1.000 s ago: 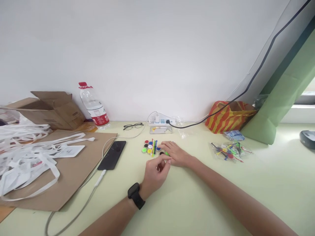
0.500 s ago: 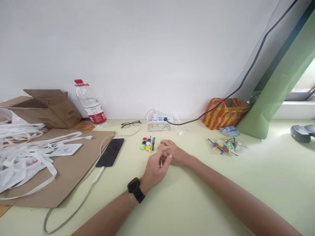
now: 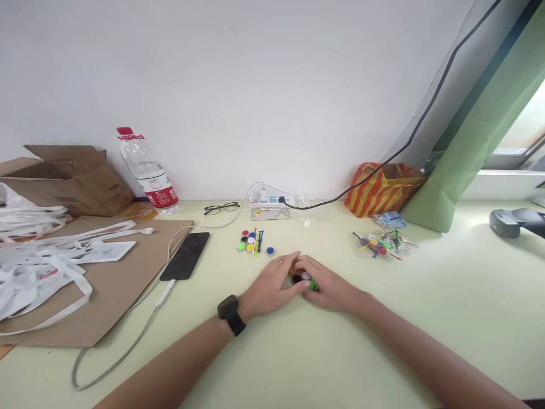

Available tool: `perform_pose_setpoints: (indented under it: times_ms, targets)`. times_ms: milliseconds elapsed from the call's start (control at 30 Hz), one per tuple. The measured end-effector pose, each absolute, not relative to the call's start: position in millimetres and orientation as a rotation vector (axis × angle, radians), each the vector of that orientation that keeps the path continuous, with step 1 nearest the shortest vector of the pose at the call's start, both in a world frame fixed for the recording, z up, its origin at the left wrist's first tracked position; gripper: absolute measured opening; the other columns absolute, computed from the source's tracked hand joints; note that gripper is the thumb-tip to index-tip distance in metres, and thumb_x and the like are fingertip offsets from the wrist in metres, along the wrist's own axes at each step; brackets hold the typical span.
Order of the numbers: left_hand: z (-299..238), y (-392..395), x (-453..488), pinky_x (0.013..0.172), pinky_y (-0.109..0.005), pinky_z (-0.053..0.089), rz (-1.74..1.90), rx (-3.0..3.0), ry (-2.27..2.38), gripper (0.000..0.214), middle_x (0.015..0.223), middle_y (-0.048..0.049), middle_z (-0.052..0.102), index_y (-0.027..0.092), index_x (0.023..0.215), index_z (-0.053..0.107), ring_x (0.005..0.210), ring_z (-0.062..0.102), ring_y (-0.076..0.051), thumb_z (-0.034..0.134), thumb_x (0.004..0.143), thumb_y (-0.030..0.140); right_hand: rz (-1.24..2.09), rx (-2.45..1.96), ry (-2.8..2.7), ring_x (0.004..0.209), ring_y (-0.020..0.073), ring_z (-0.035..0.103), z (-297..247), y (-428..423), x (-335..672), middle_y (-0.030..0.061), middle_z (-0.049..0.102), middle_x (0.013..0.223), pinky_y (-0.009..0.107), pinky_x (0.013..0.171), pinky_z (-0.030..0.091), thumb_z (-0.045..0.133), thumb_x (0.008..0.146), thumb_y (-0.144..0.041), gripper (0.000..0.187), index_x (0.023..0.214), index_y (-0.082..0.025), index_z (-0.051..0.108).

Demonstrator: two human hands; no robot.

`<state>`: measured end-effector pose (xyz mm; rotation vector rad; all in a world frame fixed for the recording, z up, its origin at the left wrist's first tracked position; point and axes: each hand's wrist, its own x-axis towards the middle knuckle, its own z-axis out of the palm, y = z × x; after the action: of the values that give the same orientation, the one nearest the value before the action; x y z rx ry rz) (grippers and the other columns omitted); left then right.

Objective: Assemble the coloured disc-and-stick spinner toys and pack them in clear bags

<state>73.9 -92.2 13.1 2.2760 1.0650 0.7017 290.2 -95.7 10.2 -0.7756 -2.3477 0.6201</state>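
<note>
My left hand (image 3: 270,291), with a black watch on its wrist, and my right hand (image 3: 327,287) meet at the middle of the pale green table (image 3: 298,363). Between their fingertips sit small coloured plastic pieces (image 3: 303,278): a black one, a grey one, a green one and something orange. Both hands have curled fingers pinching at these pieces. Beyond them lies a cluster of round coloured caps and thin sticks (image 3: 251,243), with a single blue cap (image 3: 269,250) beside it.
A black phone (image 3: 186,255) on a cable lies left of the hands. Cardboard (image 3: 114,289) with white straps, a box, a water bottle (image 3: 147,173), glasses (image 3: 220,208), a power strip (image 3: 268,201), a striped bag (image 3: 381,190) and a packet of coloured sticks (image 3: 380,242) surround them.
Both hands have drawn back toward me from the cluster of caps, bringing a few pieces along. They now press together around those pieces. The view has tilted slightly.
</note>
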Motion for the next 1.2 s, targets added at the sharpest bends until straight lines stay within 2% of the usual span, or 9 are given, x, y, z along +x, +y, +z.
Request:
perform_pose_setpoints:
  times_ms: [100,267,333,467,600,733,833,1033,1200]
  targets:
    - [12.3,-92.1,72.9,0.115,-0.047,0.043,0.829,2.298,1.125,0.057,0.149,-0.009,0.052,0.028,0.148,0.043,0.139,0.048,-0.027,0.059,0.097,0.044,0.656,-0.824,-2.281,0.126,0.0253,0.054,9.8,-91.1,298.5,0.0125,0.051,0.138,0.042,0.105,0.049,0.061,0.094,-0.025,0.037,0.129,-0.026,0.048]
    - [2.9,-86.2,67.1,0.121,-0.059,0.03,0.839,2.415,1.372,0.055,0.162,-0.0116,0.036,0.024,0.146,0.048,0.154,0.023,-0.036,0.058,0.097,0.046,0.556,-0.965,-2.307,0.134,0.0303,0.048,3.5,-77.7,320.9,0.0139,0.051,0.142,0.047,0.111,0.045,0.072,0.089,-0.044,0.064,0.143,-0.026,0.043]
    - [1.4,-86.2,64.3,0.121,-0.06,0.032,0.714,2.444,1.346,0.059,0.162,-0.0114,0.037,0.025,0.149,0.047,0.154,0.021,-0.037,0.056,0.097,0.051,0.546,-1.006,-2.307,0.131,0.0305,0.05,-0.1,-75.0,325.2,0.0131,0.056,0.138,0.048,0.109,0.047,0.071,0.09,-0.045,0.061,0.142,-0.027,0.045]
    - [6.5,-90.4,63.2,0.121,-0.055,0.035,0.597,2.492,1.164,0.061,0.163,-0.0075,0.037,0.029,0.151,0.044,0.154,0.024,-0.033,0.056,0.097,0.054,0.601,-0.997,-2.273,0.127,0.0267,0.055,-5.3,-77.6,318.2,0.0095,0.062,0.133,0.045,0.107,0.048,0.059,0.098,-0.035,0.037,0.134,-0.028,0.054]
    - [13.3,-93.1,65.8,0.121,-0.053,0.038,0.628,2.51,1.054,0.063,0.158,-0.0066,0.045,0.028,0.148,0.047,0.152,0.031,-0.032,0.063,0.093,0.055,0.647,-0.973,-2.245,0.128,0.0247,0.055,-6.0,-85.4,306.2,0.0084,0.06,0.137,0.044,0.107,0.049,0.055,0.099,-0.027,0.042,0.141,-0.03,0.049]
    - [16.8,-92.6,68.1,0.118,-0.051,0.043,0.722,2.501,1.048,0.04,0.142,-0.0053,0.06,0.028,0.131,0.058,0.145,0.042,-0.029,0.064,0.094,0.043,0.57,-0.953,-2.263,0.126,0.0259,0.056,-4.5,-84.7,307.9,0.0089,0.063,0.133,0.046,0.106,0.05,0.055,0.099,-0.025,0.037,0.136,-0.028,0.054]
    - [16.3,-91.6,69.0,0.114,-0.049,0.047,0.77,2.467,1.077,0.026,0.136,-0.0056,0.063,0.028,0.122,0.06,0.139,0.049,-0.027,0.06,0.096,0.034,0.469,-1.004,-2.224,0.12,0.0269,0.059,-6.7,-78.2,314.8,0.0093,0.067,0.124,0.047,0.103,0.051,0.052,0.1,-0.024,0.027,0.126,-0.027,0.059]
    - [7.0,-87.5,67.5,0.122,-0.046,0.039,0.773,2.413,1.116,0.033,0.158,-0.0048,0.045,0.027,0.133,0.056,0.15,0.037,-0.024,0.046,0.102,0.025,0.421,-1.057,-2.162,0.114,0.0254,0.063,-14.8,-69.1,323.3,0.0078,0.069,0.119,0.045,0.099,0.054,0.05,0.097,-0.017,0.03,0.123,-0.027,0.062]
    - [2.6,-85.8,64.8,0.123,-0.053,0.035,0.661,2.463,1.172,0.043,0.168,-0.0039,0.028,0.029,0.144,0.05,0.156,0.02,-0.03,0.049,0.102,0.033,0.336,-1.09,-2.143,0.106,0.0259,0.065,-15.3,-67.0,325.8,0.0084,0.07,0.112,0.044,0.095,0.054,0.049,0.094,-0.013,0.028,0.114,-0.025,0.065]
